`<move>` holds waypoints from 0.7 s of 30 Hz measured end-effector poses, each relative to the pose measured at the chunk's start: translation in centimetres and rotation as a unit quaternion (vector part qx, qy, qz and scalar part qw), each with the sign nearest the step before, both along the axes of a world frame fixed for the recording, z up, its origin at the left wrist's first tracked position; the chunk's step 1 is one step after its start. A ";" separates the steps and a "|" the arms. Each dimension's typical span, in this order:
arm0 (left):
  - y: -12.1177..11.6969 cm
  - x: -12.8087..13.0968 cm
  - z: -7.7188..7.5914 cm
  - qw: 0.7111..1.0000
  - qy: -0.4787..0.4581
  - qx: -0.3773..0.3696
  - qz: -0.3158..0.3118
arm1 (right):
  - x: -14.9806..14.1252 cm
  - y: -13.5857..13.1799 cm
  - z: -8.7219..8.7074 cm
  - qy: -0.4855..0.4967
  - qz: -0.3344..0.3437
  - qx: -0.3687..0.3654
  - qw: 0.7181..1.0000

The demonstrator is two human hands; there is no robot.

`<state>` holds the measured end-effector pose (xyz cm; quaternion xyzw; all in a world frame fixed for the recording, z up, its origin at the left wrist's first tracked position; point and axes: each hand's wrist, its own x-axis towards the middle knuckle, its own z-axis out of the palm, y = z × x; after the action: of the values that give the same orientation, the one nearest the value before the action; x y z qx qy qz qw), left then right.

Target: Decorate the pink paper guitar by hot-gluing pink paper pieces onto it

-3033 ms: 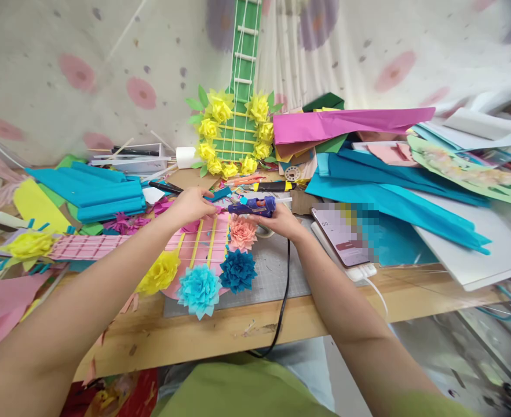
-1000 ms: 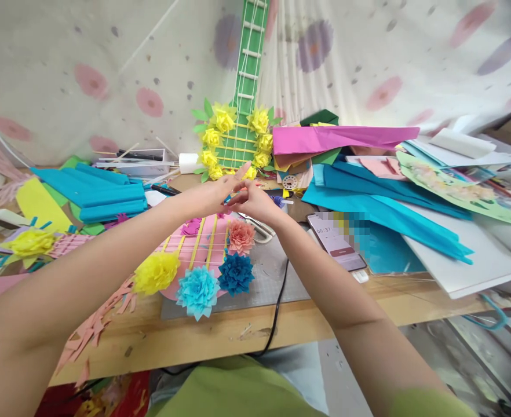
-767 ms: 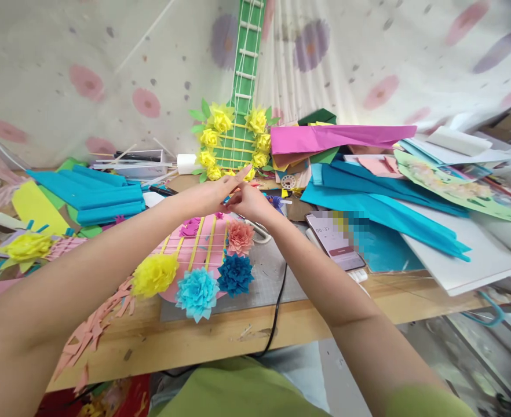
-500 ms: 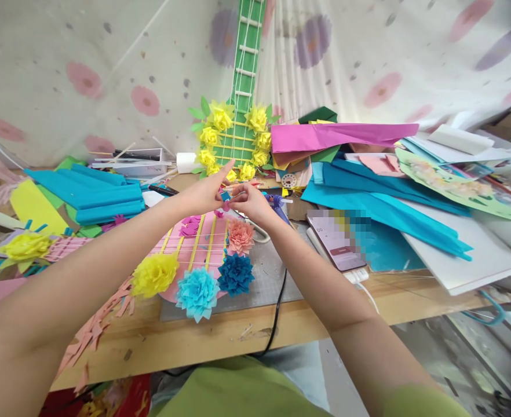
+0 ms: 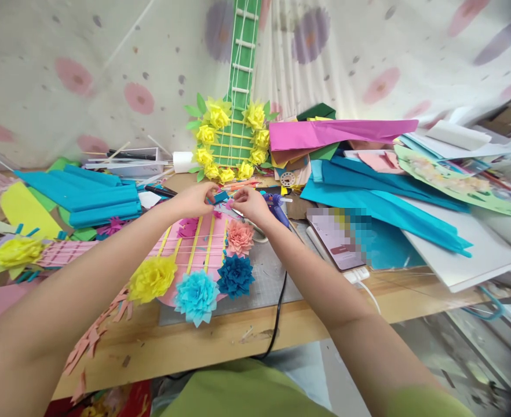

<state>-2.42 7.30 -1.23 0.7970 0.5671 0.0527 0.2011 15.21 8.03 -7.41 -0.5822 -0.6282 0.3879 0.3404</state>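
My left hand (image 5: 196,200) is closed in a pinch on a small blue paper strip (image 5: 219,198). Close to its right, my right hand (image 5: 254,207) pinches a small pink piece (image 5: 229,204), too small to make out well. Below both hands lies a pink paper guitar (image 5: 201,243) with yellow strips and pale strings. Around its edge sit a yellow paper flower (image 5: 153,279), a light blue flower (image 5: 197,296), a dark blue flower (image 5: 236,275) and a coral flower (image 5: 240,237). My left forearm covers part of the guitar's neck.
A green paper guitar (image 5: 233,139) with yellow flowers leans at the back. Beside my right hand lies a purple glue gun (image 5: 277,207). Blue crepe paper (image 5: 103,197) is at left, with more paper (image 5: 390,197) at right. A phone (image 5: 337,240) and black cable (image 5: 278,313) lie nearer.
My left index finger, stretched out before, has curled in to the pinch. The blue strip now shows longer between my hands. The view has shifted slightly.
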 end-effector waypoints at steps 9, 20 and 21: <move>-0.8 0.0 -1.7 0.998 -0.032 -0.041 -0.018 | -1.3 0.6 -1.2 0.008 -0.009 -0.030 0.999; -0.7 1.4 -3.5 0.999 -0.019 0.032 0.027 | -1.1 0.5 -1.3 0.016 -0.007 -0.028 0.999; -0.7 1.3 -3.4 0.999 -0.023 0.031 0.032 | -1.2 0.4 -1.2 0.016 -0.005 -0.030 0.999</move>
<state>-1.15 6.63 -4.68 0.7825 0.5861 0.0948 0.1876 14.00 8.45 -8.64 -0.5886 -0.6081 0.4142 0.3349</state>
